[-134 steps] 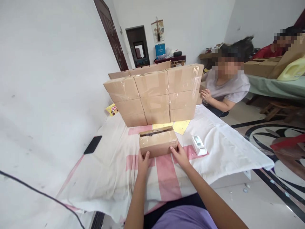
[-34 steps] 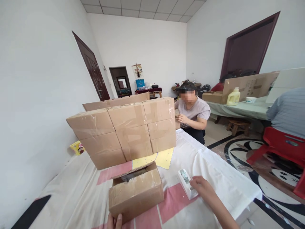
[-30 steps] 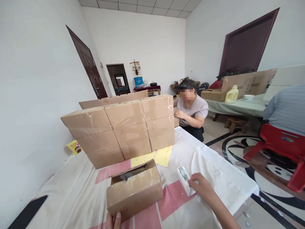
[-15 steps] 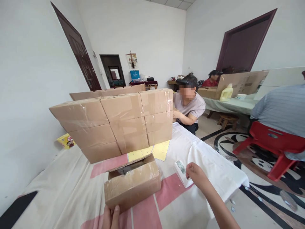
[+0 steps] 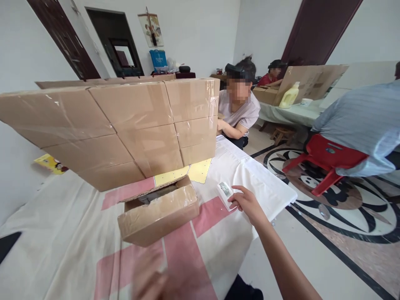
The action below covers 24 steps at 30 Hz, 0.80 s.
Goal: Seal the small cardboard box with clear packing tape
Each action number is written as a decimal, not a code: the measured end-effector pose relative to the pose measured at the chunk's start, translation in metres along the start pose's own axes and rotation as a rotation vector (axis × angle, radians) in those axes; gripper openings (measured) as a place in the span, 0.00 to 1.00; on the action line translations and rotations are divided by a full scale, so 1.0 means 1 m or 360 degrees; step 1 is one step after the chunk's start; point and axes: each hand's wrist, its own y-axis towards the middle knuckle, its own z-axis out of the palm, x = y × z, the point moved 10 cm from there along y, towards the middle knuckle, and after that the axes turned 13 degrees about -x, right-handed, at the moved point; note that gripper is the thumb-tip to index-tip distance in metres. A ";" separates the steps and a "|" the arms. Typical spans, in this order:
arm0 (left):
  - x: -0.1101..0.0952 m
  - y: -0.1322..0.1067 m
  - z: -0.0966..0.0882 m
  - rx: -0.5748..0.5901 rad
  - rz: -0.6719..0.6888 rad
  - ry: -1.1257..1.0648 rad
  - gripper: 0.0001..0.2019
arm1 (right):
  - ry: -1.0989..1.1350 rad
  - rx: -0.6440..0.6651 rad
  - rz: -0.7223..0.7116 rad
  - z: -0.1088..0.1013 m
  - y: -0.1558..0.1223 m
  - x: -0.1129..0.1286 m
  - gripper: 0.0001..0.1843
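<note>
A small cardboard box [image 5: 159, 214] with its top flap ajar lies on the white and pink cloth [image 5: 62, 233] in front of me. My left hand [image 5: 150, 283] is a motion-smeared blur just below the box; its fingers cannot be made out. My right hand [image 5: 246, 202] reaches to the right of the box, with thumb and fingers closed on the near end of a white tape dispenser [image 5: 223, 191] lying on the cloth.
A wall of taped cardboard boxes [image 5: 125, 125] stands behind the small box, with a yellow sheet [image 5: 187, 173] at its foot. Another person [image 5: 237, 112] sits at the table's far right corner. A red chair [image 5: 321, 160] with a seated person stands on the right.
The view has dropped and moved closer to the boxes. My right hand has closed on the white dispenser. My left hand has slid back from the small box and is now blurred.
</note>
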 end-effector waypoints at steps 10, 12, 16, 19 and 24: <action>0.010 -0.043 0.270 0.1117 0.0102 0.0171 0.48 | 0.0378 -0.0084 0.0056 -0.001 0.004 -0.020 0.21; 0.022 -0.055 0.292 0.1207 0.0053 0.0140 0.50 | 0.0447 -0.0081 0.0129 0.000 0.004 -0.026 0.21; 0.033 -0.062 0.300 0.1265 0.0019 0.0118 0.48 | 0.0536 -0.0100 0.0200 0.000 0.003 -0.032 0.20; 0.035 -0.060 0.297 0.1285 -0.0021 0.0150 0.46 | 0.0558 -0.0180 0.0140 -0.003 0.000 -0.034 0.16; 0.034 -0.063 0.298 0.1326 -0.0014 0.0183 0.42 | 0.0443 -0.0317 -0.0015 -0.010 -0.010 -0.038 0.11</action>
